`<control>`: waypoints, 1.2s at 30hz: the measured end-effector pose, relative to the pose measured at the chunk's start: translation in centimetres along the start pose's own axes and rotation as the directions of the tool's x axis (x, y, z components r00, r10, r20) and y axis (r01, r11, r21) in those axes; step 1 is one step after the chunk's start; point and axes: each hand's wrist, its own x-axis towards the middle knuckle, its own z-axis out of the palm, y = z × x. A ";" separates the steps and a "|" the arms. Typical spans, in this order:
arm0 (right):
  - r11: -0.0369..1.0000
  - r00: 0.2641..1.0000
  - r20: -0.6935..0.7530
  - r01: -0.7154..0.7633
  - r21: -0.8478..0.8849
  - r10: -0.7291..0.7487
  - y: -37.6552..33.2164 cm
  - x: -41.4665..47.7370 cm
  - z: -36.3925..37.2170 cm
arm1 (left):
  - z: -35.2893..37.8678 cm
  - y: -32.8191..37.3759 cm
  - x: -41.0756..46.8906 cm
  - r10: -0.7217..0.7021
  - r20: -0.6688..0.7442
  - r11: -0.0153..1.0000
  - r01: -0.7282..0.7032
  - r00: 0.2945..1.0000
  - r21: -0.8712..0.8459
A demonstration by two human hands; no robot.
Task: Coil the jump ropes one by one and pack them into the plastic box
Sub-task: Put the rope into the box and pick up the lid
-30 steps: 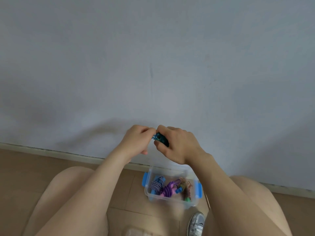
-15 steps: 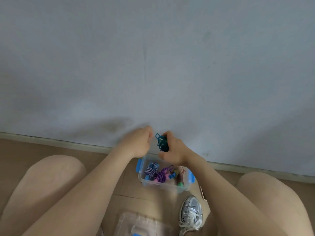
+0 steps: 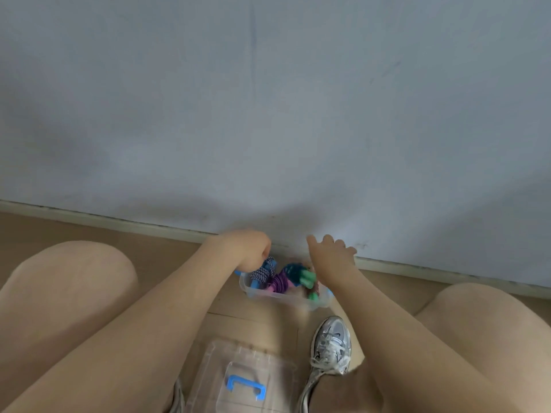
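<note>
The clear plastic box sits close before the grey wall, open above but crowded with coiled jump ropes; a silver sneaker and clear lid take up the near floor.

Nothing really readable in this one, tbh. Closest thing is the silver-and-white lace-up sneaker: there's a small dark mark on its tongue that might be a logo, but it's way too blurry to make out.
</note>
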 end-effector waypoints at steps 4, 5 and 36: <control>0.976 0.997 0.056 0.059 -0.212 -0.048 -0.6 -0.8 0.6 | 0.7 -0.4 -0.2 -0.023 0.014 1.000 0.023 1.000 -0.008; 0.977 0.993 0.061 0.109 -0.183 -0.100 -1.0 -0.9 1.0 | 0.9 -0.5 -0.4 -0.027 0.018 1.000 0.027 0.999 -0.008; 0.882 0.695 0.573 0.198 0.428 -0.434 -17.2 -2.8 24.1 | 19.7 -8.1 0.6 -0.127 0.218 0.975 0.162 0.968 -0.153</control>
